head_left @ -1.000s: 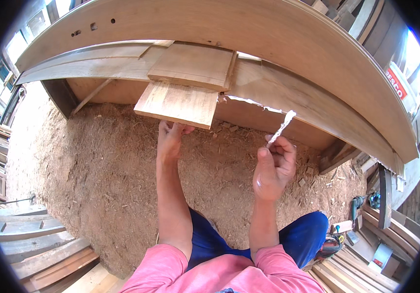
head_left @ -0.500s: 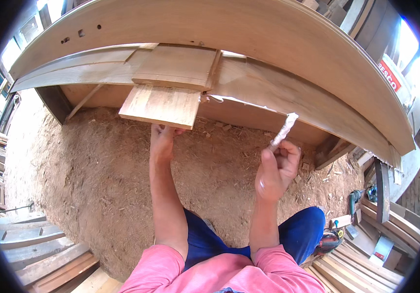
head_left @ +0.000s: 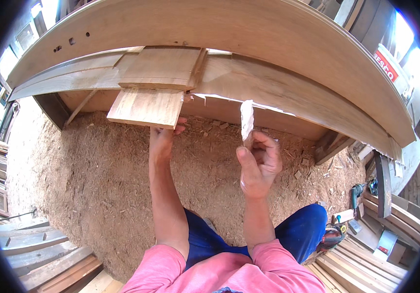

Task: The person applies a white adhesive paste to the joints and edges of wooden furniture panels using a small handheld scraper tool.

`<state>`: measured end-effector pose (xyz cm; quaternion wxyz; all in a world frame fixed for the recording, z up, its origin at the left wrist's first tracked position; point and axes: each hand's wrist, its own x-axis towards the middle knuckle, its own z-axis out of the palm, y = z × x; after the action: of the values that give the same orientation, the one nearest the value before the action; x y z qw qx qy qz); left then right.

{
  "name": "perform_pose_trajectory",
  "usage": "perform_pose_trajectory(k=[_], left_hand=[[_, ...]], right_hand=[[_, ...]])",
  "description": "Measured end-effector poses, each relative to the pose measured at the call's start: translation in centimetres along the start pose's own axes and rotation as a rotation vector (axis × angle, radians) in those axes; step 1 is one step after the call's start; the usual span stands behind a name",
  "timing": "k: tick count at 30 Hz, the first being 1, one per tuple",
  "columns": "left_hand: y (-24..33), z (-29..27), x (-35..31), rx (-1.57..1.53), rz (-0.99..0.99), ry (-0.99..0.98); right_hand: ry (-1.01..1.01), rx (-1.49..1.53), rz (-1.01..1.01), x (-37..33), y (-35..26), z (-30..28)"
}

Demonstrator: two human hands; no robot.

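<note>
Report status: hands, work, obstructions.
Left hand beneath pale rectangular wooden board, grip partly hidden. Right hand pinching thin white-coated stick. Uneven white paste along near edge of long brown wooden panel. No obstruction seen around stick.

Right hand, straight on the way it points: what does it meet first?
Likely the white-smeared edge of the long board; the coated stick in the right hand overlaps it in view, though depth, and so contact, is unclear.

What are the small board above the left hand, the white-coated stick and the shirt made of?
Small board: apparently unpainted wood, with pale streaky grain.
White-coated stick, in the right hand: core mostly hidden; its lumpy, matt coating suggests paste.
Shirt: plain pink cloth, by its soft folds; fibre unclear.
</note>
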<state>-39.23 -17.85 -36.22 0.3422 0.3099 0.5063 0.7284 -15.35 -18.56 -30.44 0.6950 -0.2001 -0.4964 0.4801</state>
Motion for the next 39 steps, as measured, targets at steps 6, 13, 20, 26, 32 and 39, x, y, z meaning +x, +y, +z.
perform_pose_trajectory(k=[6, 13, 20, 26, 32, 39], left_hand=[[0.3, 0.5, 0.0, 0.041, -0.014, -0.019], [0.8, 2.5, -0.7, 0.065, -0.004, -0.044], [1.0, 2.9, -0.6, 0.039, -0.017, -0.089], [0.4, 3.4, -0.7, 0.019, -0.028, -0.095], [0.2, 3.8, -0.6, 0.056, -0.023, -0.099], [0.1, 4.9, -0.8, 0.023, -0.025, -0.147]], right_hand=[[0.159, 0.226, -0.089, 1.0, -1.1, -3.5], [0.105, -0.073, -0.114, 1.1, -0.4, -4.2], [0.175, 0.043, -0.090, 2.4, -2.1, -5.7], [0.013, 0.027, -0.005, 0.6, -1.4, -3.7], [0.265, 0.104, -0.146, 2.6, -2.9, -7.6], [0.234, -0.197, -0.259, 2.0, -1.8, -8.5]])
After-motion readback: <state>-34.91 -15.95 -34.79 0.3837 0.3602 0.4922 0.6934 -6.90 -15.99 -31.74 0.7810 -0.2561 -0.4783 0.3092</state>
